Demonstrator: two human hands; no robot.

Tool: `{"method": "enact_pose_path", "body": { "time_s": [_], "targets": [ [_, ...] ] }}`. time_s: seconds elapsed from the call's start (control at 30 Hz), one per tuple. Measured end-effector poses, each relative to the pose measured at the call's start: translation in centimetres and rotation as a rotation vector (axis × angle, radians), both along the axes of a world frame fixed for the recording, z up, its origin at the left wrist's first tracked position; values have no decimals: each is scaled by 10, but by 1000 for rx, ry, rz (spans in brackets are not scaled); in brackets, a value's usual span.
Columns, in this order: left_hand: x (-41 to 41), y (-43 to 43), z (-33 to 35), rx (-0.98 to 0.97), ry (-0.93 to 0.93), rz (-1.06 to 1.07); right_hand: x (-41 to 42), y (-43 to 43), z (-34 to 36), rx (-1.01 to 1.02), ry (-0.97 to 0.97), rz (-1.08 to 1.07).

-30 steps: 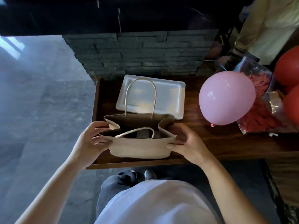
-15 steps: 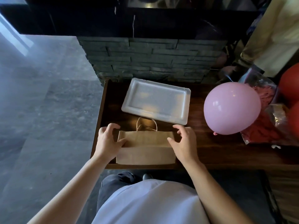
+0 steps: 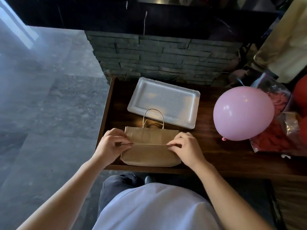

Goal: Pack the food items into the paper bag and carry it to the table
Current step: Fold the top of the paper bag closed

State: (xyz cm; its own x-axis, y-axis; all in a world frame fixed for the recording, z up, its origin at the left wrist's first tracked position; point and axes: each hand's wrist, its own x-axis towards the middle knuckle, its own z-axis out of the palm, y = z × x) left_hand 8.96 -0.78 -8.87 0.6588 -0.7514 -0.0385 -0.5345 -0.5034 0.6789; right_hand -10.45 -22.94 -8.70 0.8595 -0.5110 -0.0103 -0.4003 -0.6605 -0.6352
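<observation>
Brown paper bag (image 3: pixel 150 154) standing at the near-left corner of the dark wooden table (image 3: pixel 216 156), close to the near edge. Top portion folded flat and away from the viewer, forming a straight horizontal crease across the full width. Contents hidden by the fold; cannot tell what lies inside.

Left hand (image 3: pixel 110 145) at the left end of the crease, thumb and fingers (image 3: pixel 123 136) pinched narrow onto the folded paper. Right hand (image 3: pixel 186 147) at the right end of the crease, pinched narrow on the paper in the same way. Both forearms bare, reaching in from the bottom of the frame.

One twisted-paper handle (image 3: pixel 153 117) rising as a loop from the far edge of the folded flap, overlapping the near rim of the tray in view. Second handle partly visible as a darker cord just beside its base.

White rectangular foam tray (image 3: pixel 164 102) lying flat behind the bag, toward the far-left part of the table, turned slightly askew, nothing visible on its surface.

Pink balloon (image 3: pixel 243 113) resting on the table to the right of the tray and bag, apart from both. Clear plastic bag of red material (image 3: pixel 272 138) at the right edge, touching or just behind the balloon. Red balloons (image 3: pixel 301 95) cut off by the right frame border.

Stacked grey stone wall (image 3: pixel 159 58) behind the far edge of the table. Grey stone floor (image 3: pixel 46 103) to the left.
</observation>
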Motion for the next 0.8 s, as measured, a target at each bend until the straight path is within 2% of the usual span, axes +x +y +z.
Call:
{"method": "enact_pose_path", "body": {
  "time_s": [0.1,0.17,0.27,0.33,0.43,0.53,0.67,0.8],
  "targets": [
    [8,9,-6,11,320,108,-22,-9,-16,224,0,-135],
    [11,12,-12,-10,528,101,-27,-10,-24,397,10,-190],
    [14,15,-21,-50,724,41,-26,-11,-32,685,-27,-230],
    [13,15,-25,-105,811,19,-21,-8,-35,801,-34,-206],
    [14,13,-30,-159,878,14,-12,-2,-38,869,-84,-102],
    [15,9,-34,-218,887,31,-8,-3,-44,897,-100,-130],
    [8,-1,-45,-251,783,-76,-10,0,-54,912,-140,-125],
    [6,-5,-61,-327,841,-48,-10,11,-60,913,-195,-190]
  ]
}}
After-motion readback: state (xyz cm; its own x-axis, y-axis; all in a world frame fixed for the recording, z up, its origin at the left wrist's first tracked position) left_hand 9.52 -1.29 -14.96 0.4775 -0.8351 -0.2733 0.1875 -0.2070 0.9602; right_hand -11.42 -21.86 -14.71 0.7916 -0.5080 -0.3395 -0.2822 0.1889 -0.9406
